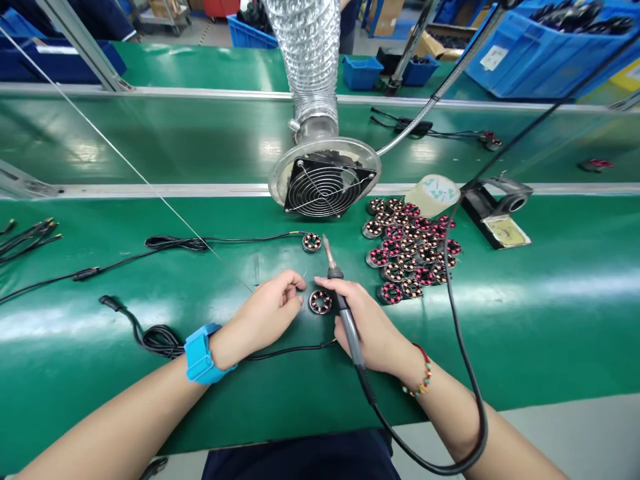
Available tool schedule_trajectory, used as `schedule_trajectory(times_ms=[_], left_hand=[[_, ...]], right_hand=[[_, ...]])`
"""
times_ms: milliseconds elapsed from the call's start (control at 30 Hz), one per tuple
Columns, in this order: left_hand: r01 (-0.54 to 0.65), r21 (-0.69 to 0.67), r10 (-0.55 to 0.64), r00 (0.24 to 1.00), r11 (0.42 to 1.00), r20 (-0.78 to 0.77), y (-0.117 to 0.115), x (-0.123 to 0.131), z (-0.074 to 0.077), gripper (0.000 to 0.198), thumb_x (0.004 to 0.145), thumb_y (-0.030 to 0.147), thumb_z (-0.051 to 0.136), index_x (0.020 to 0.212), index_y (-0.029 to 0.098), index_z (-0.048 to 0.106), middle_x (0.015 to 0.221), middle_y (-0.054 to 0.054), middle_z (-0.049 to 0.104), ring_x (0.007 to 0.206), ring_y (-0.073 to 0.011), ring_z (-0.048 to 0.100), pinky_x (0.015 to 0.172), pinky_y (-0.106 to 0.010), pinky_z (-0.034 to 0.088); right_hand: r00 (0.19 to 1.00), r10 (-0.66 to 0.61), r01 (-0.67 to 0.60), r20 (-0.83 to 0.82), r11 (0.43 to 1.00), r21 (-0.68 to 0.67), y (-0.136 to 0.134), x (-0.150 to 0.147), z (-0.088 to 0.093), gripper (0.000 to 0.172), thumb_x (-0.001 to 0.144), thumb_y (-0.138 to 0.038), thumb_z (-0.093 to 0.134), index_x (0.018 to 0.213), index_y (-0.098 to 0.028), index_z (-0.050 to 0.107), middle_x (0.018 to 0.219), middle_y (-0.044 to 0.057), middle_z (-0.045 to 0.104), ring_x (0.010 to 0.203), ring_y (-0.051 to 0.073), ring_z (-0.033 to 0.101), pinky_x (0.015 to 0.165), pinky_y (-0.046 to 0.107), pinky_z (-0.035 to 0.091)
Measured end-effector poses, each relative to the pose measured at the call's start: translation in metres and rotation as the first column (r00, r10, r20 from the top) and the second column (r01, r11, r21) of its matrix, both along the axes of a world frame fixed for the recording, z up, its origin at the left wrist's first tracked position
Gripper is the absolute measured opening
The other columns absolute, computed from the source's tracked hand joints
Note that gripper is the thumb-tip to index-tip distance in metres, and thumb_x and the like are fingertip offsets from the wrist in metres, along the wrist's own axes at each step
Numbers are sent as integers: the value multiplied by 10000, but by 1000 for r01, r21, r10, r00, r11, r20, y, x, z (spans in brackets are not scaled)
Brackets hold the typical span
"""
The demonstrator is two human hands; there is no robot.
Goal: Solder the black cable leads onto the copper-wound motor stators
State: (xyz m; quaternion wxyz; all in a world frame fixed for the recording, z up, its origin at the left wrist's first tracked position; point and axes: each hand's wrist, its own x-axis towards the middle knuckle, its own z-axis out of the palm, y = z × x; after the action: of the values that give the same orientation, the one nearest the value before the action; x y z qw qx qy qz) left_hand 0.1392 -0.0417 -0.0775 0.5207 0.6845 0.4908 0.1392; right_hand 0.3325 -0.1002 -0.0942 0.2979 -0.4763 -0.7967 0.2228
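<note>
My right hand [367, 323] is wrapped round a soldering iron [351, 333], its tip pointing away from me, above the bench. Fingers pinched, my left hand [273, 310] holds a thin solder wire [165, 203] that runs down from the upper left; a short end shows past the fingertips. Between the hands lies a small round motor stator [320, 302] with copper coils. Another stator [311, 242], joined to a black cable [235, 239], sits farther back near the iron's tip. A second black cable [295, 349] passes below my hands, its end by my right fingers.
Several stators [410, 250] stand grouped at the right, beside a pale cup-like container [433, 195] and an iron stand with sponge [500, 213]. A fume extractor fan [325, 187] hangs ahead. The iron's cord [457, 313] loops over my right forearm. Coiled cables [160, 340] lie left.
</note>
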Motion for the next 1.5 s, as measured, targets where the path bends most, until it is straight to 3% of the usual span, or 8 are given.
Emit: schedule_trajectory(times_ms=[133, 233, 400, 567, 833, 1167, 1333, 1500], left_hand=[[-14, 5, 14, 1000, 1000, 9, 2, 1, -2, 131, 854, 268, 457, 932, 203, 540, 682, 37, 516, 657, -143, 490, 628, -264, 360], [56, 20, -55, 997, 998, -56, 3, 4, 4, 260, 886, 408, 437, 755, 197, 513, 656, 31, 510, 640, -143, 472, 611, -267, 344], [196, -1, -192, 960, 981, -203, 2, 9, 9, 326, 868, 440, 438, 679, 183, 511, 626, 29, 504, 592, -133, 435, 561, -264, 302], [251, -78, -261, 950, 965, -174, 3, 5, 5, 308, 869, 414, 423, 742, 172, 565, 703, 17, 566, 663, -141, 472, 626, -264, 344], [114, -129, -127, 987, 985, -96, 6, 3, 6, 326, 865, 442, 422, 730, 171, 544, 700, 17, 528, 675, -133, 459, 665, -257, 359], [150, -175, -158, 987, 973, -32, 4, 5, 6, 290, 855, 424, 444, 739, 171, 524, 707, 27, 496, 673, -121, 429, 646, -248, 345], [77, -84, -88, 988, 993, -130, -1, 10, 9, 384, 843, 526, 444, 657, 192, 408, 609, 57, 368, 586, -109, 342, 555, -245, 275], [123, 36, -111, 964, 992, -243, -8, 17, 9, 302, 825, 426, 477, 642, 192, 423, 589, 54, 430, 571, -114, 371, 543, -256, 270]], right_hand=[[996, -85, 85, 28, 996, -17, 1, 0, -3, 541, 769, -85, 522, 1279, -187, 373, 1147, 138, 574, 1046, 286, 561, 873, 489, 493], [991, -101, 102, 82, 995, -7, 5, -5, -8, 488, 795, -198, 645, 1225, -168, 416, 1045, 137, 605, 926, 293, 565, 792, 491, 504], [997, -54, 54, 51, 998, 13, 7, -4, -9, 456, 804, -132, 616, 1216, -170, 424, 1024, 110, 634, 892, 266, 559, 779, 450, 487], [1000, -14, 14, 10, 1000, -10, 4, 1, -7, 487, 814, -107, 570, 1260, -174, 388, 1107, 109, 623, 944, 247, 548, 832, 430, 457], [1000, -10, 9, -9, 1000, -14, 4, 5, -11, 481, 838, -129, 583, 1272, -188, 383, 1101, 99, 636, 960, 243, 562, 840, 419, 445], [995, 22, -20, -94, 1000, 23, 1, 10, -12, 488, 866, -139, 556, 1304, -220, 358, 1180, 101, 620, 1022, 232, 615, 860, 411, 492], [996, 72, -68, -54, 995, 70, 0, 8, -10, 447, 866, -141, 574, 1271, -187, 391, 1118, 101, 618, 958, 224, 590, 825, 388, 494], [992, 99, -111, 82, 981, 157, -1, 4, -6, 345, 912, -157, 488, 1250, -171, 418, 899, 66, 588, 827, 216, 533, 747, 371, 470]])
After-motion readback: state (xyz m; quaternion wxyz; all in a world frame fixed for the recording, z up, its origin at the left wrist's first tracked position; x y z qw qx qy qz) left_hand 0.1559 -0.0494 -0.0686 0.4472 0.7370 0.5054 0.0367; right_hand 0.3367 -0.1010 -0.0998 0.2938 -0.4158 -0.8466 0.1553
